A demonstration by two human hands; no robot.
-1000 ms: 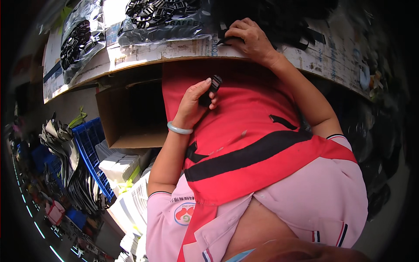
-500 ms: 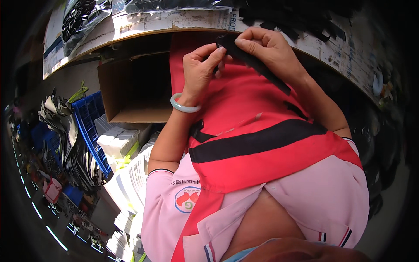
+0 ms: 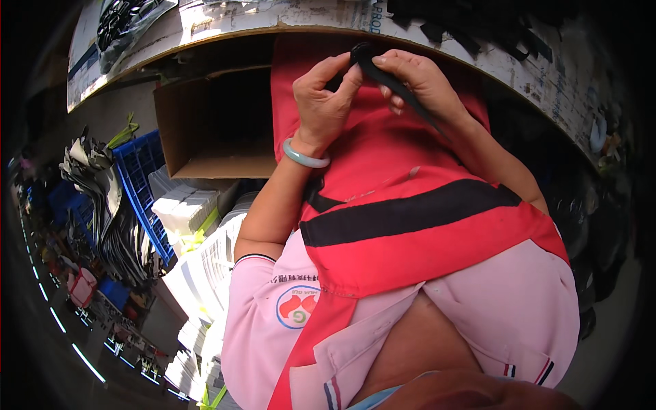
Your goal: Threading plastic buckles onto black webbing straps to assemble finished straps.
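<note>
A worktable (image 3: 239, 19) is filling the top of the view, its near edge bending toward the person. A red apron (image 3: 383, 150) with a black band is covering the person's front just below that edge. Under the near edge, left of the apron, an open cardboard box (image 3: 219, 169) is facing the person, probably to stay within easy reach. Farther left and lower, bundles of white sheets (image 3: 184, 208) are leaning in a pile, yellow-green ties apparently keeping them together, with a blue plastic crate (image 3: 145, 195) standing beside them. At the tabletop's left corner, a clear plastic bag (image 3: 119, 51) is holding small black pieces, likely so they don't scatter. Right of the near edge's middle, loose black strips (image 3: 468, 27) are lying heaped.

Just off the near edge's middle, the left hand (image 3: 322, 99) is pinching a black strap's (image 3: 403, 92) upper end between thumb and fingers, seemingly to steady it. The right hand (image 3: 422, 80), fingers curled nearly closed, is gripping it lower down, its free tail trailing toward the right forearm. Shade is hiding whether anything small is sitting at the pinched end. A pale green bangle (image 3: 305, 154) is circling the left wrist.
</note>
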